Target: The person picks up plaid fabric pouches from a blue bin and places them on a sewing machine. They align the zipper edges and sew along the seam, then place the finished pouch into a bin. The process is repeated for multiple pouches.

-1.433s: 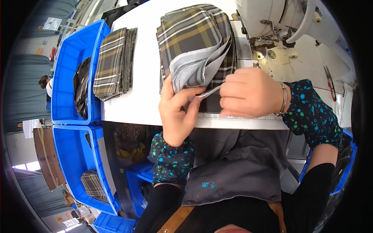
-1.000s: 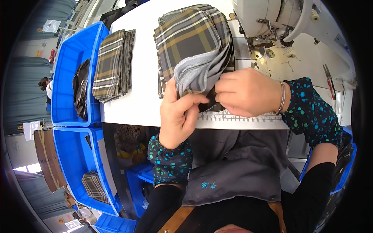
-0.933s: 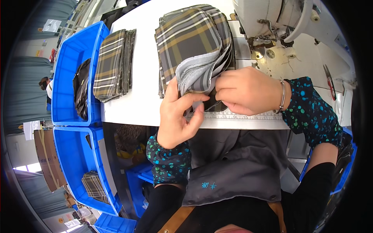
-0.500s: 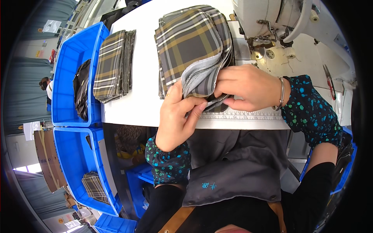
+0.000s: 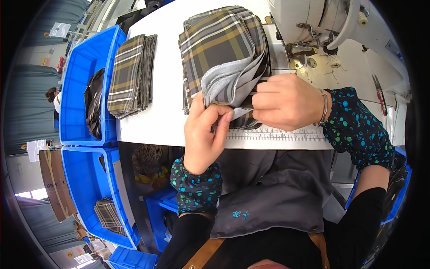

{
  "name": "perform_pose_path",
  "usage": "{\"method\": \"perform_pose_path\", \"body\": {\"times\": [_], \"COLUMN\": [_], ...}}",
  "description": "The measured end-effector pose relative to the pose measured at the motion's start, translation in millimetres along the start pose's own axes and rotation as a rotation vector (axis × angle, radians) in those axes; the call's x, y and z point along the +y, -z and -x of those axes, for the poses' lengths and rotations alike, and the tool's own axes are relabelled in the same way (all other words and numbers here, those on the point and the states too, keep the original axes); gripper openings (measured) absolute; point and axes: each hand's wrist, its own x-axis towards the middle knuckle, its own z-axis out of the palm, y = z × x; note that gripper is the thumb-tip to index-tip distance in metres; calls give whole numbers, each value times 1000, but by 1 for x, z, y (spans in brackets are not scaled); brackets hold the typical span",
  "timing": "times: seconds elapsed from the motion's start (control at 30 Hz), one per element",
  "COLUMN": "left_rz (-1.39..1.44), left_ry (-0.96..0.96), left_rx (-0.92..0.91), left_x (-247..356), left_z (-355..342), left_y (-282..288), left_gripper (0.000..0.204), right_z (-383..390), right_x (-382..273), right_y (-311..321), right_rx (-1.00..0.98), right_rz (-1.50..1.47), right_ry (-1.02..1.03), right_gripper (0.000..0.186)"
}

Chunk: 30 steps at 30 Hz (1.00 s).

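Several turned-up grey layers at the near end of the plaid stack sit pinched in my left hand, while my right hand grips a pale cloth edge close to the tabletop's ruled front. I have bare room left of the stack, up to a smaller plaid pile; past it, one blue bin holds black material, and a nearer blue bin holds plaid pieces.

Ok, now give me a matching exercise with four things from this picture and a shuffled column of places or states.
1. left hand
2. smaller plaid stack
3. scissors
4. sewing machine

A. lying at the right side of the white table
B. standing, white-bodied
C. pinching grey-backed fabric
D. beside the upper blue bin

Pairs: 1-C, 2-D, 3-A, 4-B
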Motion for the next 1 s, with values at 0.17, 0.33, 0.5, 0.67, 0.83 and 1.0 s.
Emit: {"method": "perform_pose_path", "body": {"times": [0.17, 0.33, 0.5, 0.67, 0.83, 1.0], "left_rz": [-49, -26, -31, -6, -39, -57], "left_ry": [-46, -136, -123, -107, -107, -113], "left_rx": [-41, -93, -109, -102, -98, -93], "left_x": [3, -1, -3, -8, -10, -10], "left_z": [0, -3, -2, 0, 1, 1], "left_y": [3, 7, 7, 7, 5, 6], "left_gripper": [16, 23, 28, 32, 33, 33], "right_z": [0, 1, 1, 0, 1, 1], "right_x": [-2, -2, -2, -2, -2, -3], "right_y": [-3, -6, -6, -6, -7, -7], "right_rx": [32, 69, 80, 80, 71, 75], "right_rz": [-87, -159, -182, -189, -187, -185], "right_ry": [-111, -149, -156, -154, -161, -162], "right_gripper": [16, 14, 14, 14, 14, 15]}}
